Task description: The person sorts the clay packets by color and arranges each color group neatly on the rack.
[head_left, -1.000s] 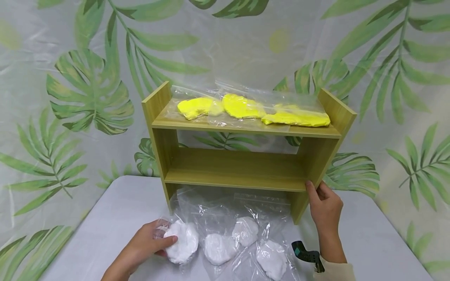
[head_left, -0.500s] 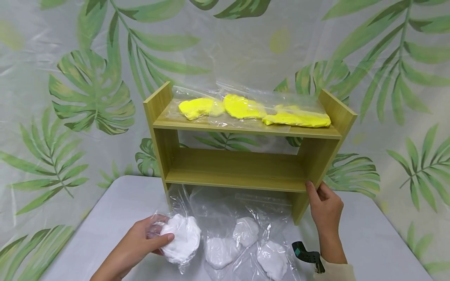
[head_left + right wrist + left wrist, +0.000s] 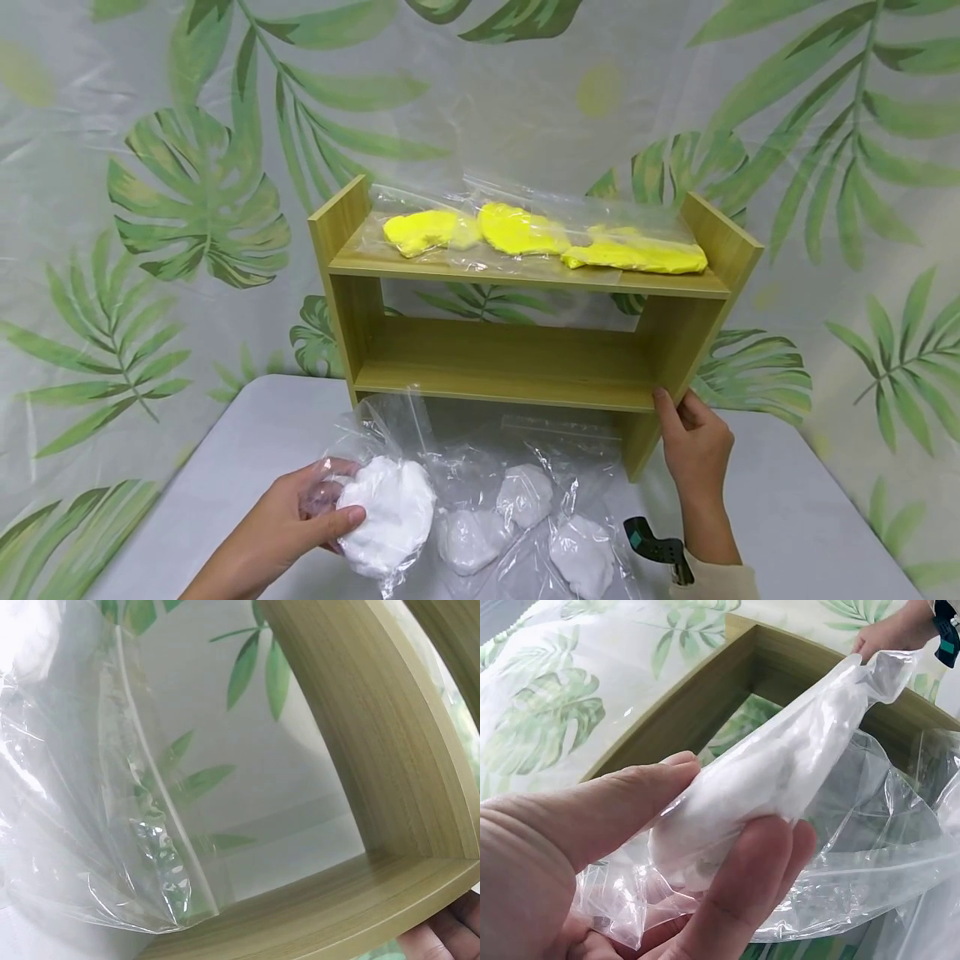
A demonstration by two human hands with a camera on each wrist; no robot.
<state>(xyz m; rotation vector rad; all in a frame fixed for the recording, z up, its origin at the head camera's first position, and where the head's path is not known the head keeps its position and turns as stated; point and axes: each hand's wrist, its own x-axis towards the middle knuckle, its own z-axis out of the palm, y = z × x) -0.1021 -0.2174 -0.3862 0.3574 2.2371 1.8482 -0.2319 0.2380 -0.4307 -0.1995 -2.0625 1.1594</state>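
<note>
My left hand [image 3: 281, 523] pinches a clear zip bag holding a flat white lump [image 3: 393, 512], which looks like clay, thumb on its near face. The left wrist view shows this white lump [image 3: 742, 780] edge-on between thumb and fingers, with loose plastic trailing to the right. My right hand [image 3: 697, 442] grips the right side panel of a small wooden shelf [image 3: 510, 400], its thumb by the end of the middle board. In the right wrist view only some fingers [image 3: 442, 934] show at the panel's edge.
More bagged white lumps [image 3: 581, 554] lie on the white table [image 3: 225, 467] before the shelf. Bagged yellow lumps [image 3: 521, 229] lie along the top board. A leaf-patterned cloth [image 3: 187, 200] hangs behind. A dark strap device [image 3: 651, 542] sits by the right wrist.
My left hand has drawn the bagged white lump slightly left and toward me, and its loose plastic has pulled clear of the neighbouring bags. The right hand keeps its place on the shelf.
</note>
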